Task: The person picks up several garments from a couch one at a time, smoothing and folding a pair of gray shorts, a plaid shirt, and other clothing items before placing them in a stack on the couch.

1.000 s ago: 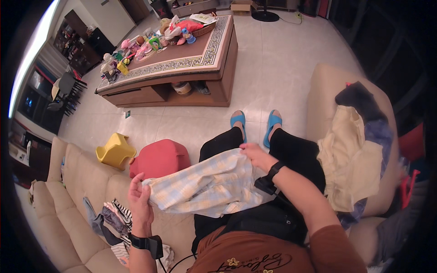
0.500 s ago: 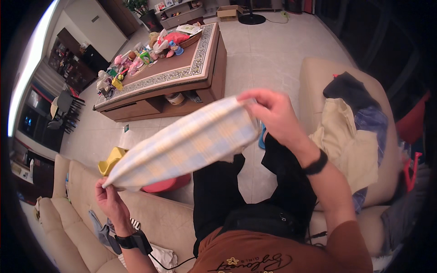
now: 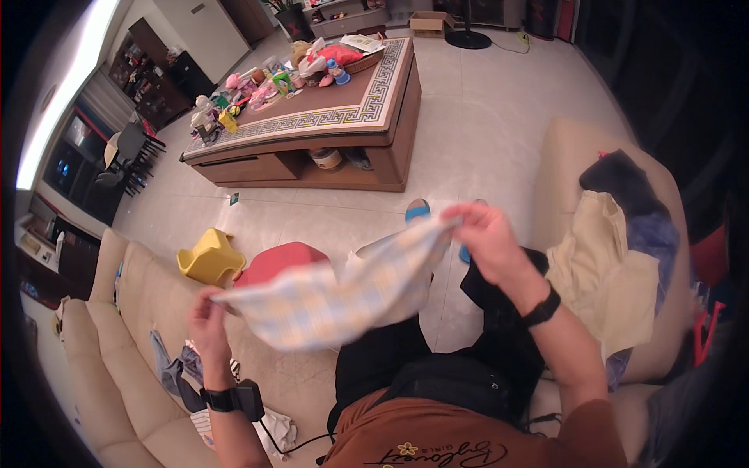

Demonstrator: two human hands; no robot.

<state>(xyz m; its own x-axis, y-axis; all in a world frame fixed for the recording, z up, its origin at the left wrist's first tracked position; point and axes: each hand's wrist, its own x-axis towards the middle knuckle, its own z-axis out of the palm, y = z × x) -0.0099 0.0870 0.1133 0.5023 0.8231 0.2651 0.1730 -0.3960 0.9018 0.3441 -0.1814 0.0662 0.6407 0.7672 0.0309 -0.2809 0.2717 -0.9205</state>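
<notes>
A pale plaid cloth (image 3: 312, 306), too motion-blurred for its folds to be sure, hangs between the hands before the lap, its long axis running roughly from eight o'clock to two. The left hand (image 3: 209, 320) pinches its eight-o'clock end, the right hand (image 3: 491, 242) its two-o'clock end. Beyond, toward ten, stand a red stool (image 3: 282, 261) and a yellow stool (image 3: 209, 259).

The blue-and-yellow checked cloth (image 3: 331, 303), taut in front of the rounded red stool (image 3: 282, 262) a moment ago, now sags, revealing the stool's top.
</notes>
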